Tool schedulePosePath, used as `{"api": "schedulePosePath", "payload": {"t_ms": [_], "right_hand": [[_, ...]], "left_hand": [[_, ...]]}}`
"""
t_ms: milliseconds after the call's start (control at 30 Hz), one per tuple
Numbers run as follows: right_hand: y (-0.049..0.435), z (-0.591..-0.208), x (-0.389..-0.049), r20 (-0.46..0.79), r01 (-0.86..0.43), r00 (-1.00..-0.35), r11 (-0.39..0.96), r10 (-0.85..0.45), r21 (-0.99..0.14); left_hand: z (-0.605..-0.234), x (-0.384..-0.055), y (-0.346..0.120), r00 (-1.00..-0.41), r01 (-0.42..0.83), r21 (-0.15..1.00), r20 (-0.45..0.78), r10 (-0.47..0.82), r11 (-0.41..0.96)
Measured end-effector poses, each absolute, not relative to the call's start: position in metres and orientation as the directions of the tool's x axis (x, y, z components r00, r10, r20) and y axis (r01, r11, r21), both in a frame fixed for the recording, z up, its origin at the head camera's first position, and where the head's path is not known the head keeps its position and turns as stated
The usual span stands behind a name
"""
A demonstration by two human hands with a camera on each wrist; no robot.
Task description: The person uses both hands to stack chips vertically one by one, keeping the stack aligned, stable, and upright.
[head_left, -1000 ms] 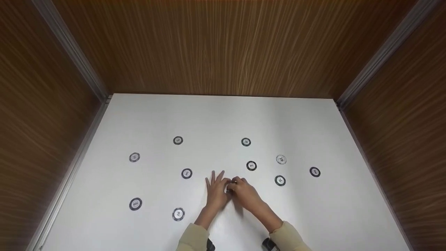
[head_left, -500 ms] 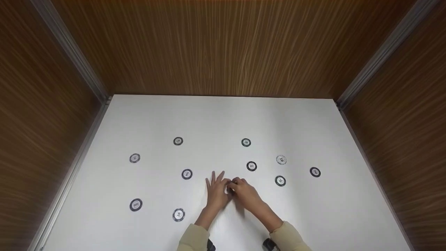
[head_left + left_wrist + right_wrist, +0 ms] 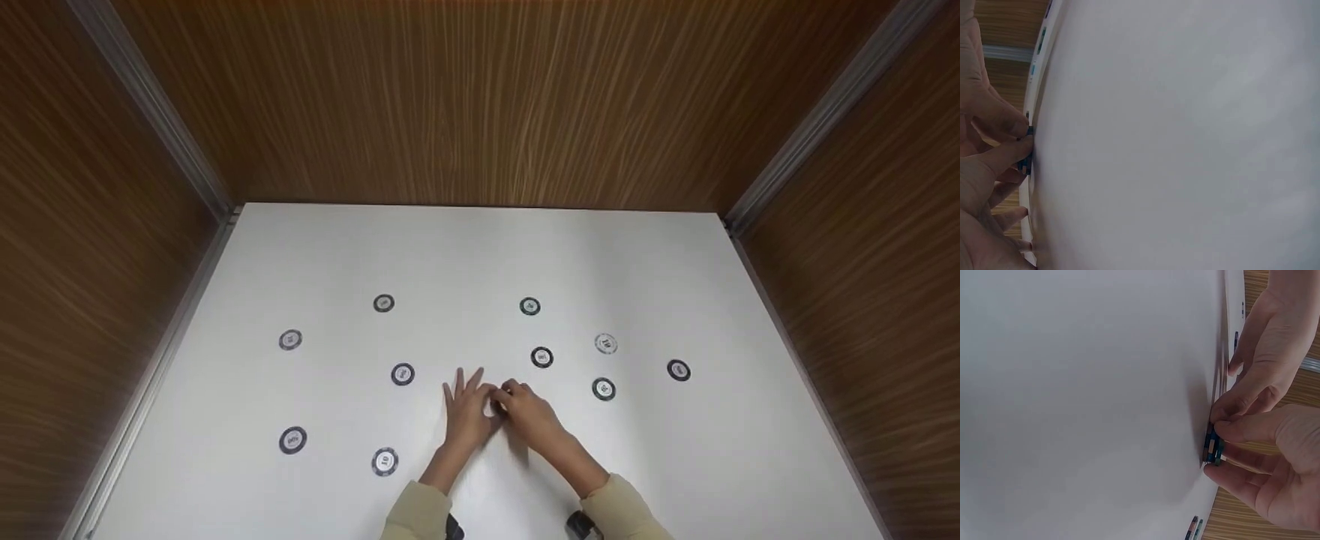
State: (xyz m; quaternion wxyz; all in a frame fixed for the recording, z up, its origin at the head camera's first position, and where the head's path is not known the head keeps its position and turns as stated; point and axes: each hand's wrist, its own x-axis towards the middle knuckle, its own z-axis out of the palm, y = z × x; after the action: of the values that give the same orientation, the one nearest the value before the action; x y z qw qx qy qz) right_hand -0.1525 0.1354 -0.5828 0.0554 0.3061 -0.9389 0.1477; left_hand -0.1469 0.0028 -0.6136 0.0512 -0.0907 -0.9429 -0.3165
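Note:
A short stack of poker chips (image 3: 1211, 445), dark-edged with pale inserts, stands low at the white tabletop between both hands. My left hand (image 3: 466, 420) pinches the chips between thumb and index finger while its other fingers stretch out straight. From the other side my right hand (image 3: 532, 420) grips the same stack, thumb across from its curled fingers. In the left wrist view the chips (image 3: 1026, 163) show edge-on among the fingertips. Seen from the head, the hands mostly hide the stack.
Single poker chips lie spread flat on the white table (image 3: 450, 255): a 10 chip (image 3: 385, 461) and another chip (image 3: 292, 440) at front left, a dark chip (image 3: 541, 357) and a pale 10 chip (image 3: 606, 343) to the right. Wood-grain panels (image 3: 480, 105) enclose three sides.
Both hands stay in place around the stack. Only the thumbs and fingertips shift slightly on it; the scattered chips have not moved.

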Motion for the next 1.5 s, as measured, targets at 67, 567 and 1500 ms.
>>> {"api": "schedulePosePath", "payload": {"t_ms": [67, 567, 1500], "right_hand": [[0.1358, -0.5830, -0.1525, 0.194, -0.593, -0.805, 0.765, -0.560, -0.252], [0.1354, -0.5868, -0.1524, 0.218, -0.587, -0.809, 0.771, -0.546, -0.248], [0.1357, -0.5853, -0.1514, 0.193, -0.575, -0.818, 0.775, -0.542, -0.261]], "left_hand": [[-0.6129, -0.1466, 0.0026, -0.978, 0.206, 0.585, 0.155, 0.142, 0.784], [-0.6124, -0.1465, 0.0036, -0.980, 0.197, 0.582, 0.149, 0.135, 0.789], [-0.6117, -0.1468, 0.0022, -0.979, 0.200, 0.601, 0.153, 0.134, 0.774]]}}
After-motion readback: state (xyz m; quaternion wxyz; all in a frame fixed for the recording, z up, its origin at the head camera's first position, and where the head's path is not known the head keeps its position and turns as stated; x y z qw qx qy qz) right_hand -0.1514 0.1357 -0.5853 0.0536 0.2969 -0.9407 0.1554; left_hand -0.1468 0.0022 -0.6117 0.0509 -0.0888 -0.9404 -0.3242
